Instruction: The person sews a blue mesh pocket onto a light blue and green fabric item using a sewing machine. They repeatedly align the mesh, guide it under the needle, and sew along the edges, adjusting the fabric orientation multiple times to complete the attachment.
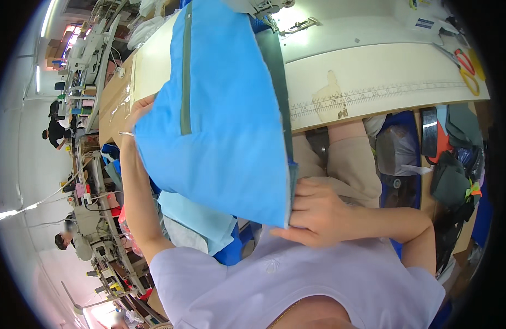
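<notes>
The blue fabric panel (pixel 225 120) spans the person's lap and the table (pixel 384 66), its far end beside the sewing machine (pixel 258 6); holding opposite edges probably keeps it spread flat. The right hand (pixel 319 213) pinches the near corner, elbow bent out, fingers curled inward. The left hand (pixel 139 112) reaches forward to the left edge, its fingers partly hidden, so I cannot tell its grip.

- One wide fisheye view, head-worn, looking down past the wearer's chest.
- Close above both bare hands (pixel 321 213).
- Facing the front edge of the white, ruler-marked tabletop (pixel 390 68).
</notes>
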`<move>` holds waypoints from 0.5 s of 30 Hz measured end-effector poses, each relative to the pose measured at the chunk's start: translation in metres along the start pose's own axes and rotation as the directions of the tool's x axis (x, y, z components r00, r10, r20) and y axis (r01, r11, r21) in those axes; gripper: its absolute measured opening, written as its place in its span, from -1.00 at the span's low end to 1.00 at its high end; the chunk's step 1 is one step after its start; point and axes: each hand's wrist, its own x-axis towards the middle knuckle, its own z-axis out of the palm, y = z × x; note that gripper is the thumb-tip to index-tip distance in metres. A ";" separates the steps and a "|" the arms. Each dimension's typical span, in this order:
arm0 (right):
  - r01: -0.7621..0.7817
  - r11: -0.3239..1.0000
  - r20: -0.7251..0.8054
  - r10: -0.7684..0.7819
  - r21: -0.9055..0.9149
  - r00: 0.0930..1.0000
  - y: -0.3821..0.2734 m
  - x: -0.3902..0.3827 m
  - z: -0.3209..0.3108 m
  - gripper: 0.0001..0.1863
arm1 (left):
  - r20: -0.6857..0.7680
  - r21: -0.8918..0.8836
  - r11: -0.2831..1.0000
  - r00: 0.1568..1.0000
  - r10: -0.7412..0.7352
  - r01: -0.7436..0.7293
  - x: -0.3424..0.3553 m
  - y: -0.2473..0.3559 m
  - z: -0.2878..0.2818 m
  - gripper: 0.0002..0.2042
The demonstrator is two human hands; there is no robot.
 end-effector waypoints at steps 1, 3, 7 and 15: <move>-0.040 0.999 0.009 0.040 0.002 0.999 0.006 -0.006 0.007 -0.75 | -0.070 0.015 1.000 0.997 -0.023 0.024 0.005 -0.006 0.006 -0.71; -0.085 0.996 -0.007 0.085 0.040 0.996 0.020 -0.018 0.023 -0.76 | -0.199 0.252 0.960 0.977 -0.072 0.122 0.010 -0.029 -0.003 -0.71; -0.066 0.998 -0.065 0.067 0.011 0.996 0.023 -0.020 0.030 -0.78 | -0.413 0.333 0.942 0.904 0.107 0.041 0.015 -0.020 0.012 -0.69; 0.149 0.971 -0.048 -0.161 -0.188 0.986 0.001 -0.009 0.029 -0.83 | 0.758 0.563 -0.228 0.387 0.525 -0.794 0.040 0.074 0.202 -0.55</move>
